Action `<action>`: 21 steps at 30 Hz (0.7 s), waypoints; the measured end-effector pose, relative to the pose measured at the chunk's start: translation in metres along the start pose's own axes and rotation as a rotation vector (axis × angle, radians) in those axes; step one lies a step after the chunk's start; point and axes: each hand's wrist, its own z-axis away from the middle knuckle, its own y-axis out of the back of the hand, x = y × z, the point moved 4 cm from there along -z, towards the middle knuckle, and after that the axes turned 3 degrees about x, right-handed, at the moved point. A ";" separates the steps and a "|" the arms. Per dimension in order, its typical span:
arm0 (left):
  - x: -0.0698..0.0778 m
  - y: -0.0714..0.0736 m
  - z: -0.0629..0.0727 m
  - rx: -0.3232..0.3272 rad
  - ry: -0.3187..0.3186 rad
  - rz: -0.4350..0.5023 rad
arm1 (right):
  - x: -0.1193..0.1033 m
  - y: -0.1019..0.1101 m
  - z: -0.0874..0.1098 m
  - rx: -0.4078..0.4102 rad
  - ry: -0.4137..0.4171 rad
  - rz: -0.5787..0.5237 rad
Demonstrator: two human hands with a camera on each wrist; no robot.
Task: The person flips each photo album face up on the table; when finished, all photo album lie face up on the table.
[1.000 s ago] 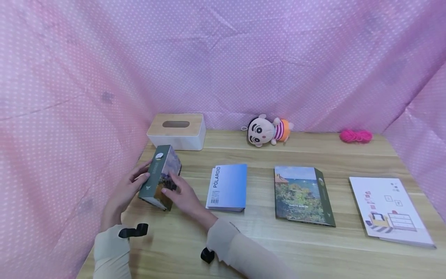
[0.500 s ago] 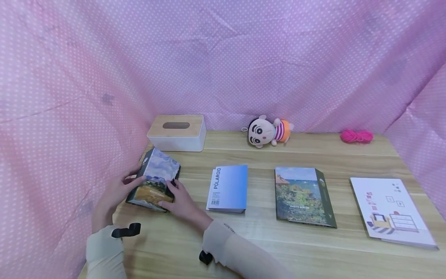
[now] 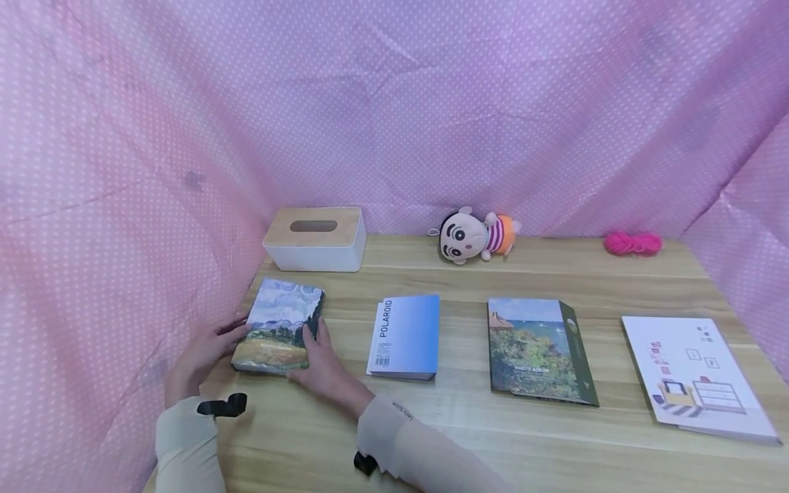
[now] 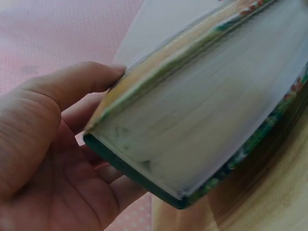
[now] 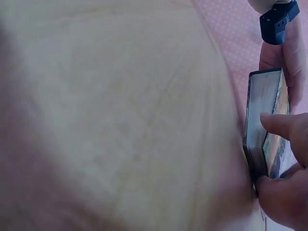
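A thick photo album [image 3: 274,318] with a painted landscape cover lies face up at the left of the table. My left hand [image 3: 202,350] holds its left side; in the left wrist view the thumb [image 4: 91,79] meets the cover's edge and the fingers are partly hidden behind the dark green spine [image 4: 134,171]. My right hand [image 3: 327,370] grips the near right corner. Its thumb [image 5: 276,124] is against the page edges in the right wrist view, while the fingers reach along the right side.
A tissue box [image 3: 317,239] stands behind the album. To the right lie a blue POLAROID album [image 3: 407,335], a second painted photo album [image 3: 533,349] and a white album [image 3: 693,376]. A plush doll [image 3: 474,235] and pink yarn [image 3: 633,243] are along the back, before a pink curtain [image 3: 394,116].
The photo album has tipped from standing with its spine up to lying cover up. Both hands have turned and come down with it.
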 end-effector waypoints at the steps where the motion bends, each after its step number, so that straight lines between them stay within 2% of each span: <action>1: -0.003 -0.001 0.000 -0.006 0.015 0.002 | 0.000 0.000 0.001 0.009 -0.002 -0.008; 6: -0.011 -0.003 -0.002 -0.008 0.048 -0.045 | 0.001 -0.003 0.002 0.021 -0.003 -0.029; 10: -0.013 -0.005 -0.003 0.001 0.057 -0.048 | 0.001 -0.004 0.002 0.018 0.011 -0.020; 16: -0.016 -0.004 -0.003 0.023 0.040 -0.026 | 0.000 -0.005 0.001 0.019 0.032 0.037; 21: -0.020 -0.005 -0.005 0.022 0.062 0.023 | -0.003 -0.005 0.001 0.020 0.057 0.092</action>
